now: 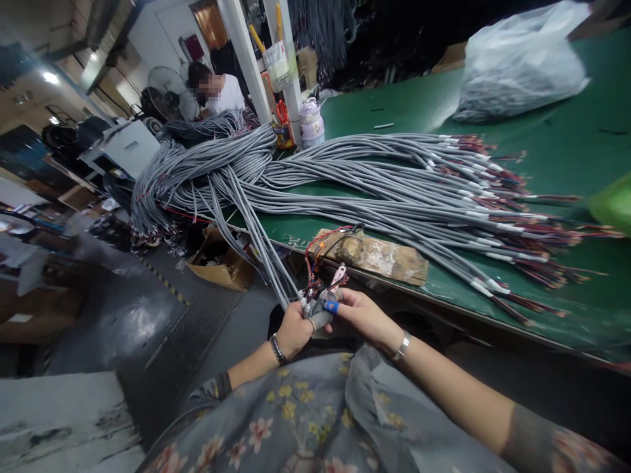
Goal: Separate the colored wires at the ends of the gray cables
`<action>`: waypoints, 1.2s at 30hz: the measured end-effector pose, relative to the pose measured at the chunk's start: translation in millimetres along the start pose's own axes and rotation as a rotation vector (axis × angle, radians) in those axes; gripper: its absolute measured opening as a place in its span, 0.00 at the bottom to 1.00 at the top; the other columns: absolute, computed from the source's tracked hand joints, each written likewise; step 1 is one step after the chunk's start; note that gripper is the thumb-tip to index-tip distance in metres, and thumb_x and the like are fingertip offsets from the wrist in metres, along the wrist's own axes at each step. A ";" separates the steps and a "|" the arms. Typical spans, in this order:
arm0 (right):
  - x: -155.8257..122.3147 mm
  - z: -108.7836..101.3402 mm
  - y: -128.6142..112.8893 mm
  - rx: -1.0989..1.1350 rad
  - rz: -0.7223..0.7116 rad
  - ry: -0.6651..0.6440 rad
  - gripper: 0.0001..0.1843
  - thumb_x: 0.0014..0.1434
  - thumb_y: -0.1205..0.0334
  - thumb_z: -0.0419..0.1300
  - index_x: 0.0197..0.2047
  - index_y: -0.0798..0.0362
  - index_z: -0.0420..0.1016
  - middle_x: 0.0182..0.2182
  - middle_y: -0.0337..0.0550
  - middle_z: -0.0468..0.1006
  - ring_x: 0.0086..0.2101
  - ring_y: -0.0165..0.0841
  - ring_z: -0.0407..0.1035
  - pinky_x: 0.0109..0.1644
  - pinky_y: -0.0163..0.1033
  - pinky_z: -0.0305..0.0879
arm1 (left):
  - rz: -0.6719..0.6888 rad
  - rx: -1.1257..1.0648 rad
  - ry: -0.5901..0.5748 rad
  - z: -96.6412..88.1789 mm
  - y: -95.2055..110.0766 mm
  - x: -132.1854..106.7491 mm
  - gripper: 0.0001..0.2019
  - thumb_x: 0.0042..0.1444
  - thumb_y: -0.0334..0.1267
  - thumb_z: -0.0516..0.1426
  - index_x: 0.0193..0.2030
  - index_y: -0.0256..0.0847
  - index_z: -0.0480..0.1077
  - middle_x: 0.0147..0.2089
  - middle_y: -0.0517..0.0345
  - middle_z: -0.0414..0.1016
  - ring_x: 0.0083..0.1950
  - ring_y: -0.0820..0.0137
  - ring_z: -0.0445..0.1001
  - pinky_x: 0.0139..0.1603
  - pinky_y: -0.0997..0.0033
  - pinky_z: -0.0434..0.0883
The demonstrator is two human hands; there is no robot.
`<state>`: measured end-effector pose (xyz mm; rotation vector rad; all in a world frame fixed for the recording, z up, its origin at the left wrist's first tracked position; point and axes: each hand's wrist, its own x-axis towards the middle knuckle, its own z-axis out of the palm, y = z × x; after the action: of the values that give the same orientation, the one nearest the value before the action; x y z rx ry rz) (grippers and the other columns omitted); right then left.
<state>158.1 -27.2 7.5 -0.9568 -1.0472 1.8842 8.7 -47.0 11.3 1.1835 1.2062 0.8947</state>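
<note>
My left hand (294,328) is closed round the ends of several grey cables (269,259) that hang down from the green table (557,157). Their stripped ends show thin red and dark wires (315,284) just above my fist. My right hand (363,315) touches the same cable ends from the right, its fingers pinched at the wires, one fingertip wrapped in blue tape. A small metal tool or clip (339,274) sticks up between the two hands. A big heap of grey cables (374,177) with red wire ends lies across the table.
A flat brown taped block (379,256) sits at the table's front edge. A white plastic bag (517,62) lies at the back right, a lidded jar (311,121) by a white post. A cardboard box (221,263) stands on the floor. Another person (217,89) sits far left beside a fan.
</note>
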 end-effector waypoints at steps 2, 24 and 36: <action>-0.3 -0.8 3.1 0.028 0.016 0.019 0.21 0.40 0.46 0.69 0.28 0.52 0.69 0.18 0.36 0.75 0.20 0.29 0.66 0.27 0.35 0.57 | 0.001 -0.002 0.015 -0.3 -0.7 0.0 0.16 0.44 0.48 0.65 0.21 0.36 0.71 0.20 0.58 0.72 0.22 0.76 0.63 0.25 0.76 0.61; -1.2 1.0 4.8 0.039 0.040 0.027 0.24 0.38 0.41 0.69 0.25 0.52 0.68 0.16 0.38 0.75 0.20 0.27 0.60 0.27 0.35 0.51 | 0.069 0.048 0.070 -1.4 -4.7 -0.8 0.22 0.48 0.54 0.61 0.18 0.37 0.71 0.20 0.57 0.72 0.21 0.76 0.63 0.25 0.75 0.60; 0.3 -15.9 6.9 0.338 0.070 0.388 0.20 0.30 0.53 0.75 0.23 0.51 0.71 0.18 0.31 0.67 0.20 0.23 0.57 0.24 0.32 0.58 | 0.011 0.026 0.059 -5.2 -7.9 -2.7 0.18 0.49 0.50 0.61 0.19 0.38 0.71 0.19 0.58 0.71 0.22 0.74 0.66 0.25 0.75 0.61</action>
<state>170.0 -24.4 -4.8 -1.1062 -0.4554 1.7620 2.5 -50.1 4.3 1.1930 1.2638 0.9304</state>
